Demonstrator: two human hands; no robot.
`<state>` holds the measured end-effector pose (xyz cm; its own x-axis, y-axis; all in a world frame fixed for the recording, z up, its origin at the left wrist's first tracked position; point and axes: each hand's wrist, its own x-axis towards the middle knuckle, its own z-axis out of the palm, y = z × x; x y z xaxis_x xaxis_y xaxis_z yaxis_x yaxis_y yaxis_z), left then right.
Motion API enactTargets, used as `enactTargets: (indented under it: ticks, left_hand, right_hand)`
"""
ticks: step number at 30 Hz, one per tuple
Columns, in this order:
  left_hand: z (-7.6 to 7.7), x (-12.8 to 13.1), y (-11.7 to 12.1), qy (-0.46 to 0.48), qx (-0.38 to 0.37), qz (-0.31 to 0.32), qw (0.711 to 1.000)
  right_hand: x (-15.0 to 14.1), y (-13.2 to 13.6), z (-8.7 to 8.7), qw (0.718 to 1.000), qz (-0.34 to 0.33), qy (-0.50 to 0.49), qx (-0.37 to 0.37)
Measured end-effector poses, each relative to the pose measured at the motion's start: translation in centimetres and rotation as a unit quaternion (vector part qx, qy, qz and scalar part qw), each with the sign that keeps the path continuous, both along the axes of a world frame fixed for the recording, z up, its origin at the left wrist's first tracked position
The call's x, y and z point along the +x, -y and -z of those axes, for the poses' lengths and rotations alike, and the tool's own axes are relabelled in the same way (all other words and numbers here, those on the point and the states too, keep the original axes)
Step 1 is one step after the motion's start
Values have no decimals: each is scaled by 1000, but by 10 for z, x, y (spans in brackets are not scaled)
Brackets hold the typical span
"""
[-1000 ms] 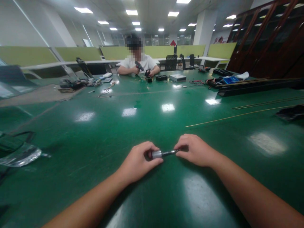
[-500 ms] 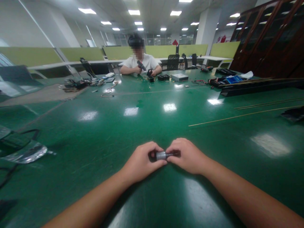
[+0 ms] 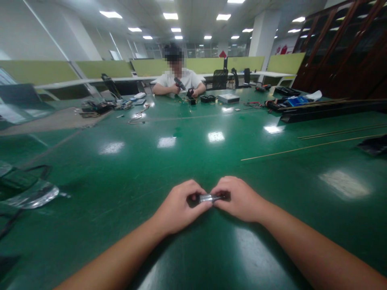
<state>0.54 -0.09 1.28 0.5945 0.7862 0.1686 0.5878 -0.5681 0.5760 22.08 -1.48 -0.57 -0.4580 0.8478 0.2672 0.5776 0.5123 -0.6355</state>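
Across the wide, glossy green tabletop [image 3: 181, 161] we see two bare forearms [image 3: 121, 251] slanting inward from the lower corners. Our left hand [image 3: 179, 205] arches palm-inward, thumb low and fingers curled above, gripping a small silver metal cylinder [image 3: 206, 198]. Our right hand [image 3: 238, 199] mirrors it, wrist bent slightly inward, its thumb and fingers closed about the thin dark shaft [image 3: 218, 197] — the cylinder's narrow end — so the piece lies sideways between both hands, their fingertips nearly meeting.
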Motion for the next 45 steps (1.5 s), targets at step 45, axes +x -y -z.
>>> enactTargets:
  ticks: [45]
  left_hand:
    - [6, -1, -2, 39, -34, -29, 998]
  right_hand:
    - [4, -2, -1, 1000, 4, 24, 4]
